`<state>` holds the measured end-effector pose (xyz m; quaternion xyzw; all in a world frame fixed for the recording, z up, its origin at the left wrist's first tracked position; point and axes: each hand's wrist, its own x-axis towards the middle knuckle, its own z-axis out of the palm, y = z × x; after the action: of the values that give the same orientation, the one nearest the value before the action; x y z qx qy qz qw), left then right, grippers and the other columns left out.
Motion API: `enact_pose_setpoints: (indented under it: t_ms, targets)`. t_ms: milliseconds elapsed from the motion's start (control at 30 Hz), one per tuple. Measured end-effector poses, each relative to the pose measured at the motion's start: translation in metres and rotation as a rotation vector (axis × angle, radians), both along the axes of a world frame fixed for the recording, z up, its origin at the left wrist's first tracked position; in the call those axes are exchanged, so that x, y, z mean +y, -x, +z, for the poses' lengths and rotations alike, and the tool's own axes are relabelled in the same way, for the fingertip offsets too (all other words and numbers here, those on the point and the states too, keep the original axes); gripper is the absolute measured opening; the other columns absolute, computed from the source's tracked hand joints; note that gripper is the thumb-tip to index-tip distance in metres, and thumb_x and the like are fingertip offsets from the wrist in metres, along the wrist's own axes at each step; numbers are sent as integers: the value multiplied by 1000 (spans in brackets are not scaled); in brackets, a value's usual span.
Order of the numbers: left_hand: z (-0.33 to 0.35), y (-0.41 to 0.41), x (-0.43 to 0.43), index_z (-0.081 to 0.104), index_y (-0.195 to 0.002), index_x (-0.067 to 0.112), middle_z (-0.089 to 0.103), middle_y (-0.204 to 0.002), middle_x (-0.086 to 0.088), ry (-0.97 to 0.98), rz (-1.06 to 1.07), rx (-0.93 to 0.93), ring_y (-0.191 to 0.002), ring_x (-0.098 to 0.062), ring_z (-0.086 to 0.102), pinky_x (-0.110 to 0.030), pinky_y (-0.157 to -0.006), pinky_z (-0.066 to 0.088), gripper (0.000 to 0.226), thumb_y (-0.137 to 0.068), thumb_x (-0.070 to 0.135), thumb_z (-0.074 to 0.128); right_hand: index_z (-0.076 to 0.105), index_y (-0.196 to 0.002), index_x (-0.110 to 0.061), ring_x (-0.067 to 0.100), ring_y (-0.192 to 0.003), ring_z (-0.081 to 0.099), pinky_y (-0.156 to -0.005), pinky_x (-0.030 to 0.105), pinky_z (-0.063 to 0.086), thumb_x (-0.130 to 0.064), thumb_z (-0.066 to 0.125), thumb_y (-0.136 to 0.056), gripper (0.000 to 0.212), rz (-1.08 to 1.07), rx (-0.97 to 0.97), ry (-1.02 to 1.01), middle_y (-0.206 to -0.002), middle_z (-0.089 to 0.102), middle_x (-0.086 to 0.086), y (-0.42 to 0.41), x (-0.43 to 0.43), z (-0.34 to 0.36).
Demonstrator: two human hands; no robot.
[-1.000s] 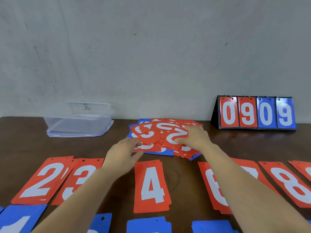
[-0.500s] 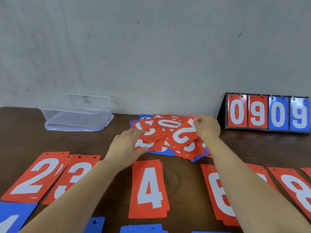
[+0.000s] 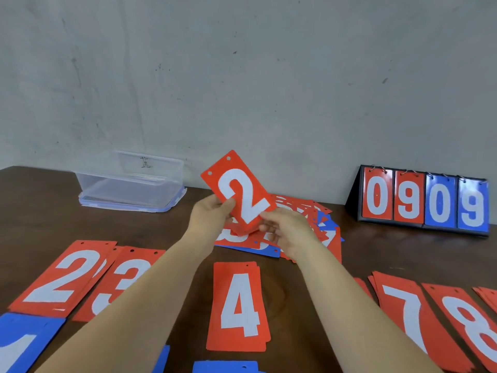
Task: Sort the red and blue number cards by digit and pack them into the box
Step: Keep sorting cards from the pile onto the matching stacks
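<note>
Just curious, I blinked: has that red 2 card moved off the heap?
Yes. The red 2 card has risen off the heap, which stays beside the scoreboard; left hand and right hand hold it up.

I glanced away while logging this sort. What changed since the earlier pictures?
The red 2 card was lifted off the mixed pile and is now held up above it, digit toward the camera. The right hand, which pinched it first, holds its lower end; the left hand left the pile and grips its left edge. Sorted stacks, box and scoreboard stayed put.
</note>
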<state>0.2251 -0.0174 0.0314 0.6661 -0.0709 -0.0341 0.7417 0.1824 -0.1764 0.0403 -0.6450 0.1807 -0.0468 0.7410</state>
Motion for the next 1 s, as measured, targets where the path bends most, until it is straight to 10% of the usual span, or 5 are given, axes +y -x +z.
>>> enact_pose_setpoints:
  t_ms: [200,367,600,767,1000]
  targets:
    - [-7,-15,46,67,-102,10,69,-81,-3,-63,113,73,-65,-7,66,-29,-71,55,11,-98,15,58,61,-122,-15,20,-115,56,-91,33,49,-15,61,-91,31,-209,93,886,-127,61,3,-28,-58,-18]
    - [-17,-18,63,66,-98,19,73,-106,-7,-103,136,112,-100,-27,69,-45,-94,54,6,-96,23,61,24,-152,-24,24,-146,20,-117,47,13,-45,45,-98,61,167,246,1380,-158,26,3,-56,-71,-36]
    - [-17,-20,61,65,-110,15,71,-111,-5,-133,156,121,-101,-24,69,-45,-95,54,19,-95,26,62,54,-135,-25,20,-122,53,-109,40,28,-44,45,-98,43,121,79,1688,-133,59,-2,-29,-59,-32]
    - [-22,-17,43,66,-111,12,73,-107,-6,-166,86,132,-95,-25,71,-45,-92,55,22,-95,27,62,69,-114,-24,12,-102,62,-100,36,46,-41,56,-94,30,-78,-77,1475,-111,70,-4,-11,-67,-22]
    - [-20,-11,34,63,-105,18,71,-108,-4,-253,86,131,-94,-21,71,-41,-87,58,17,-93,30,62,38,-146,-23,30,-144,20,-115,55,14,-67,53,-85,77,183,300,1469,-153,33,6,-40,-72,-30]
